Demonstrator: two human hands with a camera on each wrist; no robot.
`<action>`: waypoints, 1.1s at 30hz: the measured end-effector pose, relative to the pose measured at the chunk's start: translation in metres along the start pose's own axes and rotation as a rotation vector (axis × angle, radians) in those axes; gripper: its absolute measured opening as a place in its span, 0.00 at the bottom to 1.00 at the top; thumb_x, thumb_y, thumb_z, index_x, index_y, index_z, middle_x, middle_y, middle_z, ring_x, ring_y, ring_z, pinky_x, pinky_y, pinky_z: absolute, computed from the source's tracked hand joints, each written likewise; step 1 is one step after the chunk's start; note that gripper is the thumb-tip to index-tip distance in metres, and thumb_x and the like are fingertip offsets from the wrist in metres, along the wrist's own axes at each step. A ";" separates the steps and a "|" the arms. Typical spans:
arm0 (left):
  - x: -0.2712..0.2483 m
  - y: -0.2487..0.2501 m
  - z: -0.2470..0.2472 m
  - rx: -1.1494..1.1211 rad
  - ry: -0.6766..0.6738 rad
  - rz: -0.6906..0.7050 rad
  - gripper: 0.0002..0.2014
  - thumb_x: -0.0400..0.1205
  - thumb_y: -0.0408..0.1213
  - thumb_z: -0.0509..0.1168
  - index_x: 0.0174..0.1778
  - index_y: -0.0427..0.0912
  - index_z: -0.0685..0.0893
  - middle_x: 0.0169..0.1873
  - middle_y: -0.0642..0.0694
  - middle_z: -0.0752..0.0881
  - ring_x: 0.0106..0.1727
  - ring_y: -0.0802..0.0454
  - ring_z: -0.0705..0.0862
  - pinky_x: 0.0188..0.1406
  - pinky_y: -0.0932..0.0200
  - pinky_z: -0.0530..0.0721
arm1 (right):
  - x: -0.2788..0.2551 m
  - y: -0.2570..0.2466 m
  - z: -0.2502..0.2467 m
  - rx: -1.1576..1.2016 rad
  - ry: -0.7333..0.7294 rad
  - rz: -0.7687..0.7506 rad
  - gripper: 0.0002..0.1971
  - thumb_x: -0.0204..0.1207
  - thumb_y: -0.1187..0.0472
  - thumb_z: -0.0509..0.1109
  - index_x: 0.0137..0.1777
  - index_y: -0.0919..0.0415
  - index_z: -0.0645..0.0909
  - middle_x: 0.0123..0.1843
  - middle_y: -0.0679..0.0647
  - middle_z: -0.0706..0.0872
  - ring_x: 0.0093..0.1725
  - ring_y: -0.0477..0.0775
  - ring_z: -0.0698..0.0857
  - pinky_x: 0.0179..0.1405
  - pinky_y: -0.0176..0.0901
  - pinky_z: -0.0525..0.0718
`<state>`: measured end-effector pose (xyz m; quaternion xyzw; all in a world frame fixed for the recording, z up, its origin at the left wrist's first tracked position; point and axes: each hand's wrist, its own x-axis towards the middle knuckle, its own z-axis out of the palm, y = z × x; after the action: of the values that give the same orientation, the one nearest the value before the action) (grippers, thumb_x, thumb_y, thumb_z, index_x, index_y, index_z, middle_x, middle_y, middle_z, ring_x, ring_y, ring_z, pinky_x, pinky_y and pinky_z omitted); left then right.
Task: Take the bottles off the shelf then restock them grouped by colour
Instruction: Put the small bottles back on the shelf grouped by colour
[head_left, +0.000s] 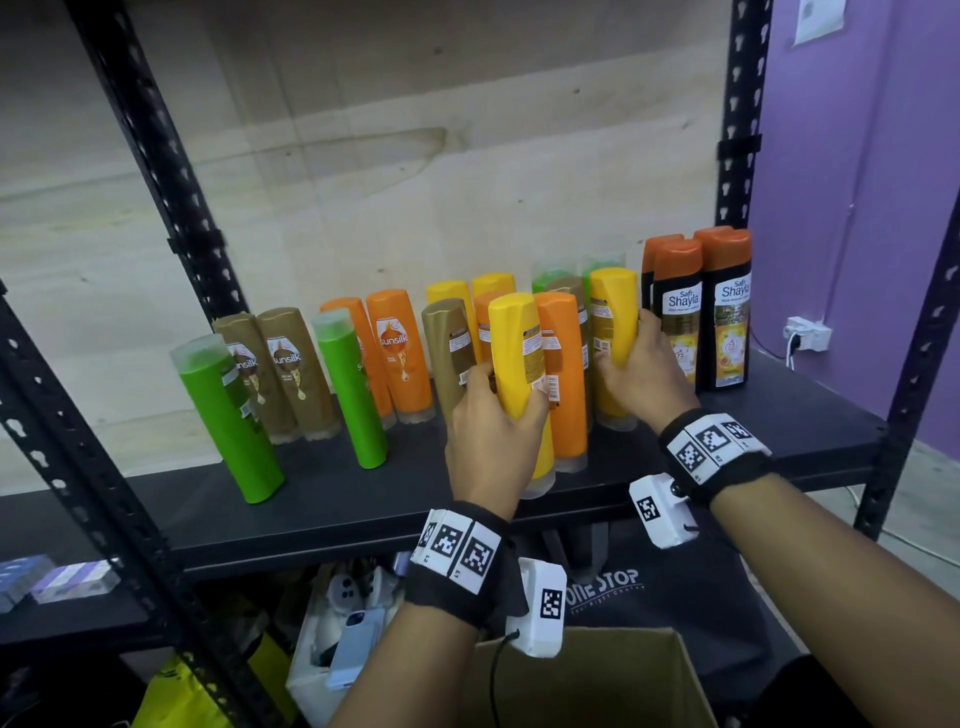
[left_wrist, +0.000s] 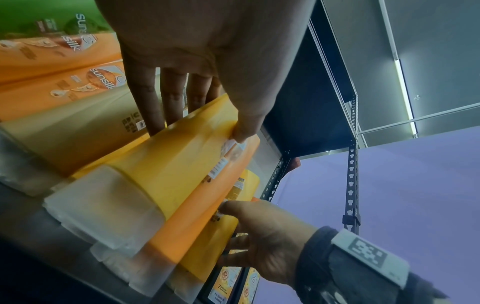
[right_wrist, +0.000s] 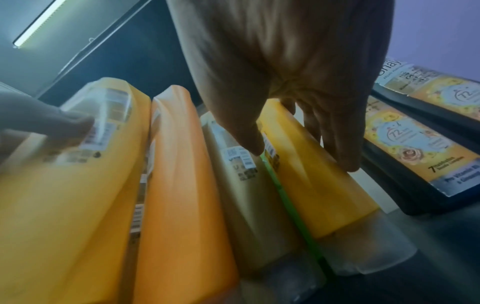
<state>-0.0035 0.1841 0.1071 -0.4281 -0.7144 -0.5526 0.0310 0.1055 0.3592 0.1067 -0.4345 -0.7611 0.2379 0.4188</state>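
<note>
Bottles stand cap-down on the black shelf (head_left: 779, 415), colours mixed. Two green bottles (head_left: 228, 415) lean at the left, by two brown bottles (head_left: 291, 374) and two orange bottles (head_left: 400, 353). Front yellow bottle (head_left: 519, 374) tilts, gripped at mid-body; a second yellow bottle (head_left: 615, 332) is gripped further right. Black bottles with orange caps (head_left: 727, 317) stand upright at the far right.

The left hand (head_left: 493, 441) grips a tall yellow plastic bottle (head_left: 517, 358) at the front of the black metal shelf (head_left: 363, 499). Just right of that hand stands an orange plastic bottle (head_left: 563, 374); left of it, a brown plastic bottle (head_left: 449, 353). The right hand (head_left: 641, 369) holds another yellow bottle (head_left: 613, 322), with black orange-capped bottles (head_left: 727, 312) beyond it to the right.
</note>
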 end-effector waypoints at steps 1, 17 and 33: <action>0.001 0.000 0.000 -0.007 0.003 0.001 0.22 0.82 0.60 0.70 0.66 0.53 0.78 0.55 0.57 0.88 0.56 0.52 0.88 0.55 0.41 0.89 | 0.003 0.002 0.001 0.003 -0.009 0.004 0.37 0.84 0.55 0.71 0.86 0.56 0.54 0.73 0.66 0.78 0.67 0.68 0.82 0.62 0.61 0.81; -0.015 0.031 0.023 -0.147 -0.045 0.099 0.19 0.79 0.54 0.75 0.62 0.53 0.80 0.50 0.58 0.89 0.51 0.56 0.89 0.51 0.45 0.90 | -0.020 0.026 -0.044 0.035 0.053 -0.107 0.30 0.85 0.50 0.70 0.81 0.53 0.60 0.66 0.62 0.86 0.61 0.68 0.86 0.54 0.55 0.83; -0.010 0.075 0.139 -0.180 -0.273 0.137 0.25 0.79 0.53 0.76 0.66 0.45 0.80 0.54 0.48 0.91 0.54 0.48 0.90 0.50 0.49 0.89 | -0.043 0.093 -0.128 -0.056 0.175 -0.080 0.29 0.86 0.47 0.68 0.82 0.49 0.59 0.69 0.58 0.86 0.61 0.61 0.88 0.57 0.61 0.88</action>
<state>0.1104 0.2934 0.1056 -0.5478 -0.6287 -0.5478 -0.0672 0.2686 0.3693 0.0890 -0.4342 -0.7447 0.1606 0.4808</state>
